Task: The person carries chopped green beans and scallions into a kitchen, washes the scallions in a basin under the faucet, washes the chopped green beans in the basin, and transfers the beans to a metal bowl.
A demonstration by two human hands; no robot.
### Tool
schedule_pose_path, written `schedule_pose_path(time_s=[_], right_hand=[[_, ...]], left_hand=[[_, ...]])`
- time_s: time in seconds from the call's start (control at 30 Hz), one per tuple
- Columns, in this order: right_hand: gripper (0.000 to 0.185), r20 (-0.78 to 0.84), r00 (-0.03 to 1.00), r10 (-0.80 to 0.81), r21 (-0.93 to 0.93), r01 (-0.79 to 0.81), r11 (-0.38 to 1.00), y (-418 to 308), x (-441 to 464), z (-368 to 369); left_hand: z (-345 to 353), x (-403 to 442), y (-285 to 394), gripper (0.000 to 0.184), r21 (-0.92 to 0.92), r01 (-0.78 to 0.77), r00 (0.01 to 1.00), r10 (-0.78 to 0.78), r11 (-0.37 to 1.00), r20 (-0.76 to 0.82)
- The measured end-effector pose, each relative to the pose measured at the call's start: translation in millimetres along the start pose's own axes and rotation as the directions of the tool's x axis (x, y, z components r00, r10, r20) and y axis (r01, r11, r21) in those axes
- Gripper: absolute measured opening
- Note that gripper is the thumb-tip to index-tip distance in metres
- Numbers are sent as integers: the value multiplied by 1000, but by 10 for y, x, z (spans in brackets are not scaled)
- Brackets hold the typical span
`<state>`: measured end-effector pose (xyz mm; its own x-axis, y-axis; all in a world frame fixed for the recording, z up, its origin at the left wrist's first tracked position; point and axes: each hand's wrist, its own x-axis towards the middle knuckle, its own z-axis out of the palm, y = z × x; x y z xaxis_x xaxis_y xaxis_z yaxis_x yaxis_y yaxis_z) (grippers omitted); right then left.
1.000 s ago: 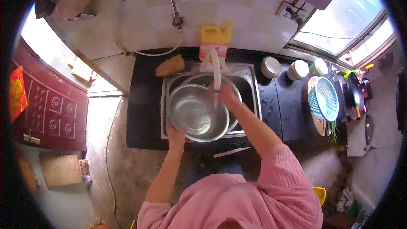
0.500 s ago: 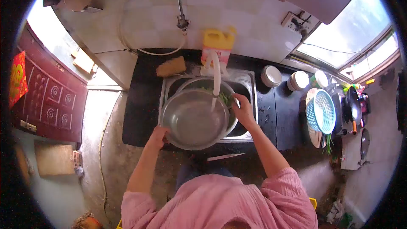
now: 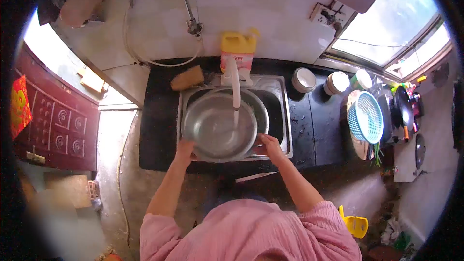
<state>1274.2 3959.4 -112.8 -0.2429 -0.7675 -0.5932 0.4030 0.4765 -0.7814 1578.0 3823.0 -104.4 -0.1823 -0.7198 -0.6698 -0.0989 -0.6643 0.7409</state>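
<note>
A wide metal basin (image 3: 220,137) sits over the sink, tilted slightly, with water running into it from the white faucet (image 3: 235,82). My left hand (image 3: 185,151) grips its rim at the lower left. On the lower right side my right hand (image 3: 268,147) is closed at the rim, its fingertips partly hidden. Behind and beneath it, a second metal basin (image 3: 262,108) shows along its right edge. Both rest within the steel sink (image 3: 286,116).
A yellow-capped detergent jug (image 3: 238,48) stands behind the faucet beside a tan sponge-like block (image 3: 187,78). To the right on the black counter (image 3: 299,121) are stacked bowls (image 3: 304,80), a blue colander (image 3: 365,117) and a wok (image 3: 404,108).
The upper basin has settled more level over the sink, covering the greens seen in the lower basin. My right hand has moved from the lower basin's edge down to the upper basin's right rim.
</note>
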Motion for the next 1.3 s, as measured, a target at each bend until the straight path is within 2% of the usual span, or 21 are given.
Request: schedule_pose_path(time_s=[0.1, 0.17, 0.2, 0.23, 0.33, 0.43, 0.53, 0.63, 0.73, 0.77, 0.8, 0.83, 0.93, 0.97, 1.07, 1.1, 1.17, 1.2, 1.23, 1.27, 1.3], right_hand=[[34, 80, 992, 95, 100, -102, 990, -10, 92, 241], [36, 28, 988, 154, 228, -156, 961, 81, 221, 493], [37, 6, 983, 186, 289, -180, 940, 147, 318, 559], [38, 154, 960, 235, 297, -272, 915, 306, 527, 540], [36, 201, 938, 283, 234, -326, 916, 176, 467, 848], [33, 257, 937, 238, 135, -279, 951, 463, 899, 856], [36, 207, 953, 223, 178, -261, 949, 318, 1014, 850], [42, 151, 966, 212, 206, -240, 949, 139, 1080, 801], [45, -45, 999, -15, -142, 9, 990, -6, 858, 697], [45, -77, 996, -34, -134, 23, 991, -78, 724, 666], [45, -110, 992, -54, -125, 40, 991, -168, 557, 647], [45, -142, 987, -75, -118, 58, 991, -255, 410, 615], [52, 92, 993, 71, -182, -54, 982, -444, 61, 317], [37, 84, 985, 152, -38, -149, 988, -583, -151, 334], [44, 123, 969, 215, -3, -216, 976, -287, -87, 53], [40, 25, 979, 201, -52, -199, 979, -226, -78, 43], [41, -58, 993, 103, -76, -108, 991, -167, -109, 53], [42, -97, 994, 54, -90, -63, 994, -187, -158, 64], [42, -100, 995, 11, -119, -23, 993, -224, -216, 56], [43, -102, 994, -31, -148, 15, 989, -285, -302, 65], [44, -102, 992, -72, -178, 53, 983, -331, -378, 70]], left_hand=[[172, -179, 361, 51, 28, -277, 959, 278, 960, -44], [490, -498, 582, 56, 376, -319, 910, 392, 870, -134], [485, -448, 509, 59, 484, -405, 855, 509, 775, -99], [481, -398, 436, 61, 590, -471, 783, 619, 655, -62], [552, -629, 460, 65, 795, -545, 535, 840, 265, 87], [559, -823, 672, 65, 892, -387, 629, 774, 235, 69], [483, -900, 748, 66, 940, -306, 636, 767, 149, 85], [387, -863, 634, 69, 930, -344, 526, 847, 128, 79], [96, -493, 289, 66, 689, -517, 611, 783, 508, -119], [171, -554, 293, 63, 487, -464, 755, 618, 740, -219], [295, -662, 332, 60, 246, -355, 872, 414, 902, -260], [371, -717, 350, 57, -12, -200, 952, 192, 980, -239], [240, -545, -52, 48, -182, 83, 995, -92, 980, -41], [249, -542, -130, 44, -214, 86, 996, -88, 973, -1], [237, -342, -272, 44, -100, 172, 985, -170, 980, 22], [275, -340, -231, 44, 11, 161, 987, -162, 987, 23], [363, -309, -52, 45, 231, 127, 990, -137, 965, 28], [390, -205, -74, 46, 510, -62, 995, 93, 858, -36], [412, -35, -148, 47, 746, -197, 945, 326, 636, -29], [458, 24, -127, 49, 908, -259, 846, 530, 329, 49], [504, 67, -119, 54, 924, -213, 859, 512, 319, 21]])
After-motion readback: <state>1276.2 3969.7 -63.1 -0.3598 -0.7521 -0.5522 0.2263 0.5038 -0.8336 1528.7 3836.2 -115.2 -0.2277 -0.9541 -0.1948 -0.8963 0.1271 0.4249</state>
